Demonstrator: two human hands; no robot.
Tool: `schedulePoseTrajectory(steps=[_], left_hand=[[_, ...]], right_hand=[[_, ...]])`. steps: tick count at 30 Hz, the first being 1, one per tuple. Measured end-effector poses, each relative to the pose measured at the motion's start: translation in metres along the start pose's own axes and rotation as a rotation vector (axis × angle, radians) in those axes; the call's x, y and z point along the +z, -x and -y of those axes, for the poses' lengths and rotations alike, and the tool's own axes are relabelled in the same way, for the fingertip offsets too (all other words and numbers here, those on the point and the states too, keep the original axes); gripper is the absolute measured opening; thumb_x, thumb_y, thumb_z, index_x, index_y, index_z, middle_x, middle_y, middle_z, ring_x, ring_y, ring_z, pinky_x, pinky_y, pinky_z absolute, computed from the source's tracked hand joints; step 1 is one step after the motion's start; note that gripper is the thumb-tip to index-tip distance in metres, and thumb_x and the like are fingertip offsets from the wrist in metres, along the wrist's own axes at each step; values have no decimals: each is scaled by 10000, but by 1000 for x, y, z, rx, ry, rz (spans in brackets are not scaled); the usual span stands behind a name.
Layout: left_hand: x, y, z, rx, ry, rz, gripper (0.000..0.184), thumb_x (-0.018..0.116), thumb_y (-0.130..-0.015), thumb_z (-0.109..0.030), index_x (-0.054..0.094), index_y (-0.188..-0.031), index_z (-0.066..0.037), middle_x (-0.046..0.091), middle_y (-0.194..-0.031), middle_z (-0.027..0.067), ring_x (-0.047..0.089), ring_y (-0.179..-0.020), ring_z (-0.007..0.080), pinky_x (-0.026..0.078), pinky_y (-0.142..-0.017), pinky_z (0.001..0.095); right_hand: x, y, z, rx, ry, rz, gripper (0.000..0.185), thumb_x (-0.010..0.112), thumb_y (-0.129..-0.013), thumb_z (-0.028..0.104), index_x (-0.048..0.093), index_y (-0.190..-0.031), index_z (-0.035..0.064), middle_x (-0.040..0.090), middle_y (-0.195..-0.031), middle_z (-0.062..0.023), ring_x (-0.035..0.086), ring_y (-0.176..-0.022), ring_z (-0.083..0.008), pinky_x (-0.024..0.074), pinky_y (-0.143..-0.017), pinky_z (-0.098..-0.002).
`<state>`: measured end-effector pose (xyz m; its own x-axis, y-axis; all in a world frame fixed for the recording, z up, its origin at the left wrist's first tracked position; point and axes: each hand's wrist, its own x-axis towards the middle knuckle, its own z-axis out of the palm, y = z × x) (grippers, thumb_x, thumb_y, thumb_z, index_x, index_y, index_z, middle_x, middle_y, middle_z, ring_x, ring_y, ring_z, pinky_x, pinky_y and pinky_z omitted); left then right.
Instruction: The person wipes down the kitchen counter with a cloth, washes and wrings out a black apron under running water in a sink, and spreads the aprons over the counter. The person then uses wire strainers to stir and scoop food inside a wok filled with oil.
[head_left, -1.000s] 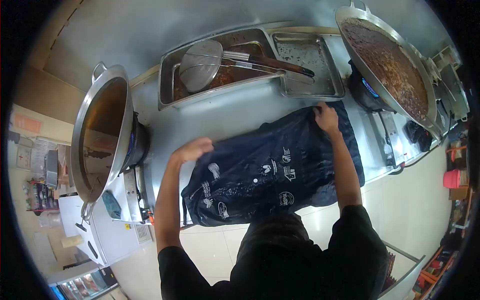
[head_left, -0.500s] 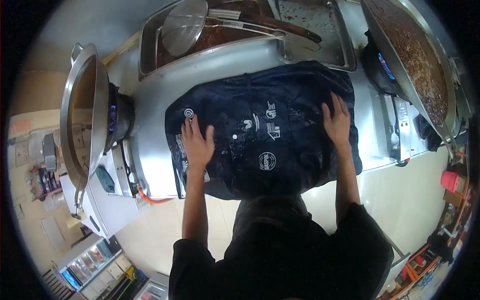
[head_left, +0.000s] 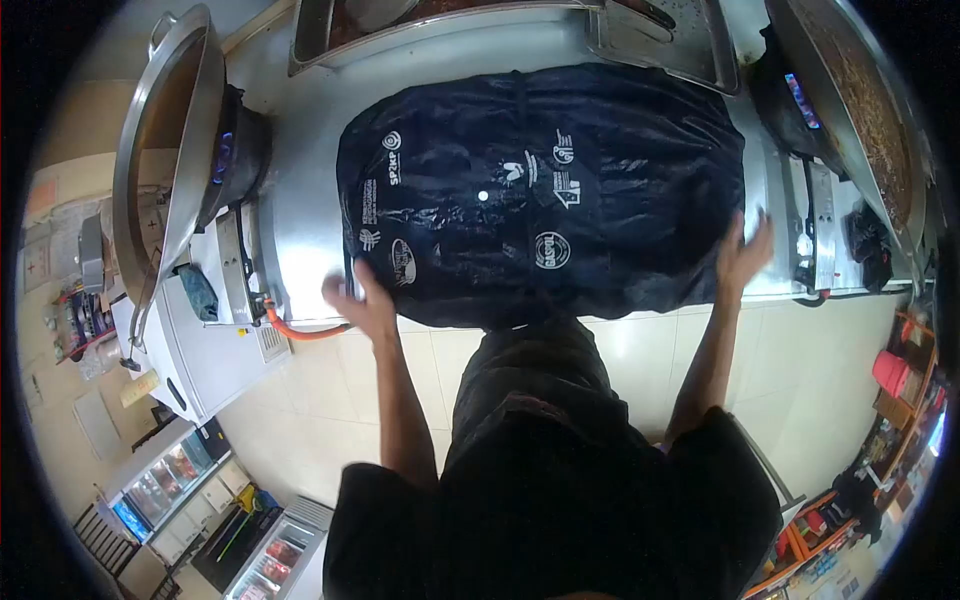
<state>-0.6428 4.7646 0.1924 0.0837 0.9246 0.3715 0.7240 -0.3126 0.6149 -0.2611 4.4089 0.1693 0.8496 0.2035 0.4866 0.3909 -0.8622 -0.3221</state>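
Left hand (head_left: 370, 306) and right hand (head_left: 743, 262) had moved to the dark cloth's (head_left: 640, 220) ends, spread open and holding nothing, as it lay on the shiny table (head_left: 302, 230), where a sideways pull might have brought it near the fire (head_left: 800, 98).

You have a single view here, from the camera worn on your own head. It faces forward and steeply down, so your dark shirt (head_left: 560, 490) fills the bottom middle, with the tiled floor (head_left: 645, 375) below the counter (head_left: 300, 215). It is near enough to hold your left hand (head_left: 367, 305), your right hand (head_left: 745, 258) and the whole black cloth (head_left: 640, 215), yet wide enough to reach the left pan (head_left: 206, 130) and right pan (head_left: 848, 110). The top edge crops the steel trays (head_left: 700, 42); the lens bows the sides and darkens the corners.
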Motion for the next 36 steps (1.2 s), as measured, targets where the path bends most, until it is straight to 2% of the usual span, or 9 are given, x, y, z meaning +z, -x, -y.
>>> schedulePoseTrajectory(steps=[2,4,7,9,15,21,26,31,36], left_hand=[[-28,42,20,-351,227,18,307,624,-881,-236,452,-793,2,451,-747,46,405,-622,132,389,-545,256],[-46,80,30,-152,110,365,237,682,-830,-148,507,-722,-30,521,-751,36,461,-643,123,389,-552,241],[-41,94,-13,493,134,519,464,760,-696,-282,588,-1059,-52,572,-1042,127,516,-981,304,367,-843,424],[-35,99,-28,649,-10,686,522,729,-675,-322,579,-1117,-88,535,-1115,94,481,-1020,282,366,-834,415],[-28,89,13,1055,229,537,157,652,-693,-129,694,-844,-121,589,-891,-30,526,-845,175,374,-760,363],[-61,106,36,1169,224,519,204,608,-728,-131,677,-919,-130,571,-1090,23,498,-975,225,379,-836,419],[-95,176,92,847,-18,709,406,671,-729,-282,617,-1120,-185,500,-1257,63,456,-1119,292,356,-923,478],[-136,250,228,-123,23,1074,450,687,-755,-364,629,-1089,-69,645,-1046,158,609,-989,318,478,-870,398],[-190,280,357,-220,-419,1426,622,553,-805,-561,582,-1173,-59,582,-1183,172,530,-1132,319,405,-973,384]], right_hand=[[-30,45,-12,373,65,-100,561,597,-844,438,539,-1130,-41,560,-1052,-231,541,-990,-381,416,-870,-433],[-42,86,-20,558,67,26,611,606,-830,470,516,-1144,-46,565,-1027,-217,554,-975,-372,429,-847,-424],[-45,131,-15,800,-127,156,680,655,-796,482,465,-1178,-48,585,-943,-187,612,-867,-310,489,-739,-402],[-39,143,1,1104,-834,125,633,691,-796,403,450,-1175,-43,610,-876,-174,638,-726,-247,522,-607,-362],[-60,132,-12,596,-235,182,295,679,-797,114,600,-985,-99,660,-716,-143,660,-668,-172,518,-522,-282],[-65,122,-31,437,-85,109,409,705,-755,319,621,-992,-4,662,-886,-196,636,-885,-354,487,-790,-398],[-40,186,-29,487,-285,-165,625,662,-798,383,473,-1223,-35,506,-1190,-252,482,-1103,-373,392,-932,-433],[-54,290,76,194,-271,-26,380,644,-755,100,526,-1094,-22,516,-995,-210,509,-901,-359,432,-771,-427],[-77,260,214,-331,-712,133,251,610,-779,37,559,-1022,-2,556,-864,-152,548,-791,-305,441,-670,-376]])
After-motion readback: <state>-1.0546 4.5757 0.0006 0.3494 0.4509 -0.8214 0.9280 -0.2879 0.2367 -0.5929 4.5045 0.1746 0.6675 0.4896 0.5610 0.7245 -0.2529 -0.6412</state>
